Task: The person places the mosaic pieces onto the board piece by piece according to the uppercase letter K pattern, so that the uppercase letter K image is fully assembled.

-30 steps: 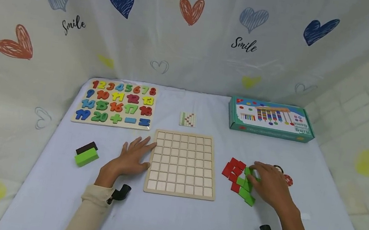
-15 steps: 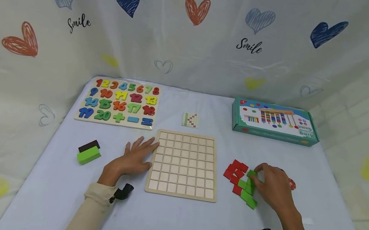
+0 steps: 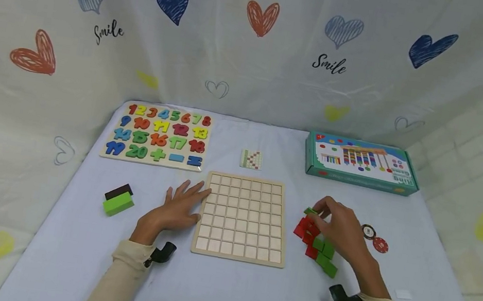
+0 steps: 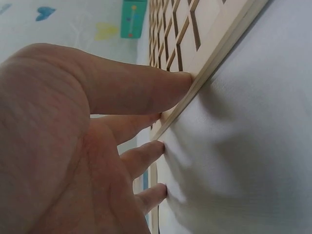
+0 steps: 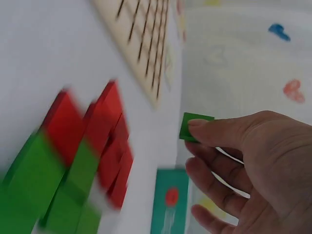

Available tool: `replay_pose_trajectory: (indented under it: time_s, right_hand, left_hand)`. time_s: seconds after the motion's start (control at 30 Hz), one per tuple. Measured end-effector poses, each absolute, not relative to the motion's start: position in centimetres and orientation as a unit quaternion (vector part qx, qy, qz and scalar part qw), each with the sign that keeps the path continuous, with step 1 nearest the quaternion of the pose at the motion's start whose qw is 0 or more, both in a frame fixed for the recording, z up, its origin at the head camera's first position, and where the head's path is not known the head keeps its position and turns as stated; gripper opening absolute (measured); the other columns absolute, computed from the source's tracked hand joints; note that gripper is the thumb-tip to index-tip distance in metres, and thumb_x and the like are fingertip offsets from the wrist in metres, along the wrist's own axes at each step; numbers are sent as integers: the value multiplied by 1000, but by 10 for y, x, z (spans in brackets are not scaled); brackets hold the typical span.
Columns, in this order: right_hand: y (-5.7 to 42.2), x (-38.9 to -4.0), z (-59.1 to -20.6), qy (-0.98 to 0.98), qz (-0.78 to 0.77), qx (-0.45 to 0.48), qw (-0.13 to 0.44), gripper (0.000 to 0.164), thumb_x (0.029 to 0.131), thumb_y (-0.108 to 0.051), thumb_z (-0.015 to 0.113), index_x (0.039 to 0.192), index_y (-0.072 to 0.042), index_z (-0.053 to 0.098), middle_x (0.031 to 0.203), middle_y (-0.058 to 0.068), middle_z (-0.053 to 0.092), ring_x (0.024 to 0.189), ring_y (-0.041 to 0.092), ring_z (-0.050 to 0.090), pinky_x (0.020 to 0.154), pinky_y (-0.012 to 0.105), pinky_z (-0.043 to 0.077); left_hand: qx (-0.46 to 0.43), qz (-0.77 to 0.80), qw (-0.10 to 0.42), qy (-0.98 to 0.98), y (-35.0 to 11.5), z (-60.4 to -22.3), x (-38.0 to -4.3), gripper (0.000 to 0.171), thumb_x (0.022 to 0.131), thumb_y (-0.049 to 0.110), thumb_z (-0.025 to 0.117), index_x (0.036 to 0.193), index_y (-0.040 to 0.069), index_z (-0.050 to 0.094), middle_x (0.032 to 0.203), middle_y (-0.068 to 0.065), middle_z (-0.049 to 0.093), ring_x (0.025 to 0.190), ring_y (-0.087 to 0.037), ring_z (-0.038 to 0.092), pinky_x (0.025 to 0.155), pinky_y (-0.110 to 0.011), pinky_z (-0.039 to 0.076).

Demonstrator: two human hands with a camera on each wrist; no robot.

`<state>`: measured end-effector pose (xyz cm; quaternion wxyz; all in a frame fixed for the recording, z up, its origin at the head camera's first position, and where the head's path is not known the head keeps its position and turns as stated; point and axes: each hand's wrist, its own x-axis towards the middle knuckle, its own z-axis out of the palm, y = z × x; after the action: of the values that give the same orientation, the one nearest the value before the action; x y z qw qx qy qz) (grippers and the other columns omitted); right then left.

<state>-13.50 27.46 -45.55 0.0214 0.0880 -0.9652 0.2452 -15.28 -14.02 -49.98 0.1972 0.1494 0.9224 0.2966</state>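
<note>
A wooden grid board [image 3: 237, 255] of square cells lies on the white cloth. My left hand [image 3: 174, 209] rests at its left edge with fingers spread; in the left wrist view the thumb [image 4: 168, 87] touches the frame. My right hand [image 3: 342, 230] pinches a green square tile [image 5: 187, 127] between thumb and fingers, raised above the table. Beneath it lies a loose cluster of red tiles [image 3: 311, 252] and green tiles [image 3: 326, 265], some overlapping. The right hand hides part of that cluster in the head view.
A number puzzle board [image 3: 164, 164] lies at the back left, a patterned card [image 3: 251, 159] behind the grid board, a teal game box [image 3: 361, 163] at the back right. Green [image 3: 118, 204] and dark [image 3: 119, 191] blocks sit at left; black [image 3: 368, 232] and red [image 3: 380, 245] round chips at right.
My right hand has picked up a green tile from the cluster and moved it left and up, uncovering the round chips. My left hand stays at the board's edge. The head view has shifted slightly.
</note>
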Motion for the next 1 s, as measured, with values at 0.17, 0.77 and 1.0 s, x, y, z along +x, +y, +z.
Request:
replay_pose_trajectory:
  time_s: [0.17,0.77,1.0]
  right_hand:
    - [222,-161,-457,-945,291,147,21,18,95,-15,81,106,-10,67,96,3,73,89,21,68,71,35,51]
    - [107,-234,-480,-924,290,248,-27,13,101,-16,74,111,-9,69,99,6,74,86,20,68,74,36,57]
    - [96,-241,-491,-921,308,228,-72,15,101,-21,74,111,-11,70,104,4,74,93,20,69,83,40,57]
  left_hand:
    - [154,297,195,922,-139,-498,-153,74,98,10,65,166,17,38,178,-10,19,164,-41,-1,122,-76,-5]
    - [160,256,214,929,-143,-498,-161,73,98,21,67,165,25,39,178,-6,18,164,-39,3,123,-76,0]
    - [160,260,212,928,-144,-492,-157,72,99,21,70,165,24,40,178,-6,20,164,-40,5,123,-77,1]
